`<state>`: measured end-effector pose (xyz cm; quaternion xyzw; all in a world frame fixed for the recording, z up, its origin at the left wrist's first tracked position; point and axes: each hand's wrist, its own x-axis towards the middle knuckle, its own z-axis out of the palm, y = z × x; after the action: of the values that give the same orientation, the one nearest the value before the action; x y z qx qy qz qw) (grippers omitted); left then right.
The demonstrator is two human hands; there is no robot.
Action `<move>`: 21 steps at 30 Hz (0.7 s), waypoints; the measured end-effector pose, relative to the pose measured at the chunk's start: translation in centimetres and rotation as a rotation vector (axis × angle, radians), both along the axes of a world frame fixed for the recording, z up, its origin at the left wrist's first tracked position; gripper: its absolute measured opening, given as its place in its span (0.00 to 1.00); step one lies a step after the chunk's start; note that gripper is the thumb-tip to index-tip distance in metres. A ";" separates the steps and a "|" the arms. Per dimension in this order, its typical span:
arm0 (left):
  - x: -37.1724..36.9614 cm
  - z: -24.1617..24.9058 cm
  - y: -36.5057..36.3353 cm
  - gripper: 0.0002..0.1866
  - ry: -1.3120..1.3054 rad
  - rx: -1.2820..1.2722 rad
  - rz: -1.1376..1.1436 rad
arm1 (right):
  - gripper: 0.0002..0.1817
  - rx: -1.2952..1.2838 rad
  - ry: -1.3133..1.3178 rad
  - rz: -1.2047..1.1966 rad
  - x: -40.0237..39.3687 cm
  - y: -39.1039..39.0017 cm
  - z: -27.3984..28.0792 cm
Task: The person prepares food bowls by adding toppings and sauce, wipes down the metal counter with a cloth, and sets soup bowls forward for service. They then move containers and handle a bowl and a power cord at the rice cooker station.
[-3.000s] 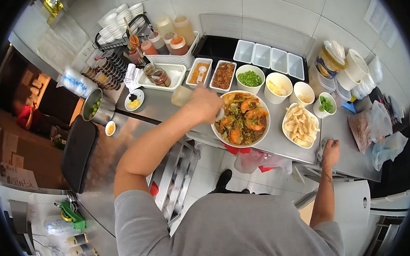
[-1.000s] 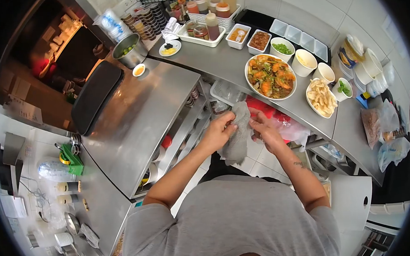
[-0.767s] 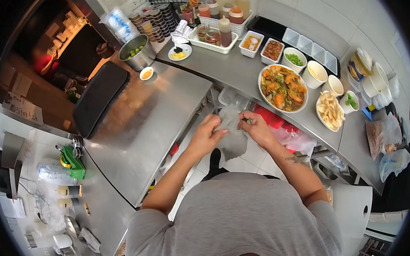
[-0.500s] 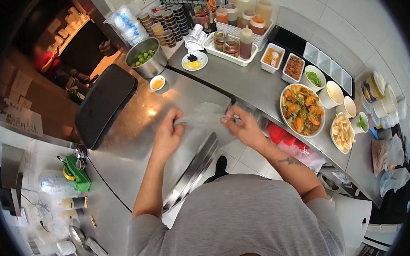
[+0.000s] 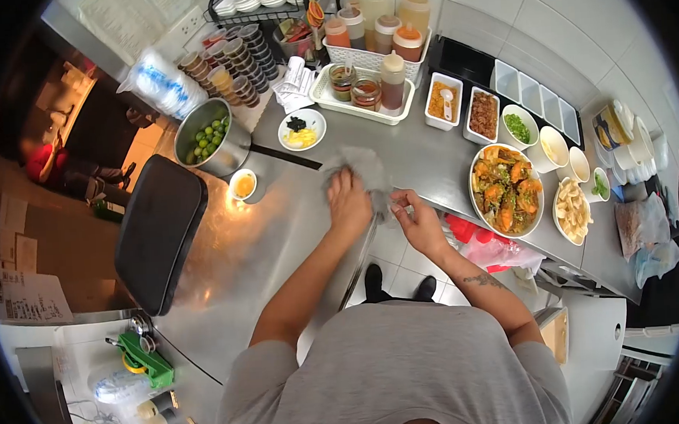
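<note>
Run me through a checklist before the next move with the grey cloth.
1. Left hand on the grey cloth: ok, its fingers lie on top.
2. Right hand gripping the cloth: cannot tell, the fingertips are at its blurred edge.
3. Generous room beside the small plate with yellow and black food: not ok, the cloth is close to its rim.
4. Small sauce cup upright and apart from the cloth: ok.
5. Large bowl of shrimp-topped food apart from both hands: ok.
6. Cloth clean underneath: cannot tell, its underside is hidden.
</note>
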<state>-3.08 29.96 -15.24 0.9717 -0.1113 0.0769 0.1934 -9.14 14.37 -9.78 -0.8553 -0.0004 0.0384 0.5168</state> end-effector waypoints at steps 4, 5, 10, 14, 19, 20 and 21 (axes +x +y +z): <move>2.9 0.0 -4.2 0.16 0.032 -0.139 -0.161 | 0.15 -0.076 -0.302 -0.139 0.5 -1.4 -0.9; 2.9 -0.3 -4.9 0.16 0.052 -0.218 -0.200 | 0.15 -0.085 -0.303 -0.179 0.5 -1.7 -0.7; 1.3 2.4 -5.9 0.16 0.185 -0.550 -0.258 | 0.17 -0.139 -0.336 -0.280 1.1 -3.1 -1.2; 1.5 6.9 -5.5 0.21 0.480 -0.926 -0.276 | 0.19 -0.239 -0.427 -0.316 1.9 -3.7 0.3; 3.5 1.6 -5.1 0.26 0.148 -0.466 -0.375 | 0.21 -0.391 -0.456 -0.373 3.6 -3.5 0.8; 3.3 1.5 -4.8 0.26 0.002 -0.261 -0.387 | 0.21 -0.431 -0.434 -0.364 4.3 -3.7 -0.1; 3.5 0.4 -4.4 0.26 -0.053 -0.296 -0.377 | 0.20 -0.527 -0.474 -0.329 5.0 -4.1 -2.1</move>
<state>0.40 25.52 -14.86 0.8924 -0.2834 0.0804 0.3418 -4.15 10.31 -11.84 -0.9325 0.0270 -0.2447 0.2643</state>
